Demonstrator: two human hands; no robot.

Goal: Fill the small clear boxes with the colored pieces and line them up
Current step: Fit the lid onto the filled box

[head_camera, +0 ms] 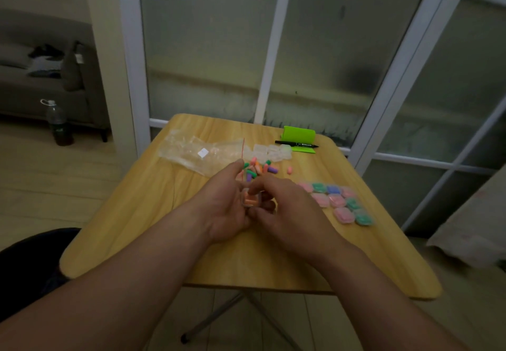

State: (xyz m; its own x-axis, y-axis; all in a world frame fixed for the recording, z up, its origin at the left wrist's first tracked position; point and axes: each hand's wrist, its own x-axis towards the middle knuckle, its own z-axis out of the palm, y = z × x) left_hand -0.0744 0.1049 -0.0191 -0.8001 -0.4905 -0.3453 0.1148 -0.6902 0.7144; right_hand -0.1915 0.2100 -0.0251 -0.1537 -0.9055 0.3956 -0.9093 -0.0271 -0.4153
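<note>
A: Hands?
B: Both at frame center, above the table [191, 255]. The left hand [227, 208] cups a small clear box [252, 200] with its fingers curled round it. The right hand [290, 211] pinches the same box from the right side.
A: What's in the box?
B: Orange pieces. I can't tell if the lid is open or closed because the fingers cover it.
A: Loose pieces?
B: There's a pile of colored pieces [258, 170] just above the hands: green, purple, orange, pink. 1 pink piece [289, 170] lies apart to the right of the pile.
A: Filled boxes?
B: The filled boxes [339, 202] sit right of center, touching each other in rough rows. Pink, green, 1 blue.
A: Empties?
B: The empty clear boxes [271, 151] are above the pile, and a clear plastic bag [202, 153] lies to their left.
A: Other stuff?
B: A green holder [299, 135] at the far table edge with a black marker [297, 144] lying in front of it. A bottle [59, 123] stands on the floor at left.
</note>
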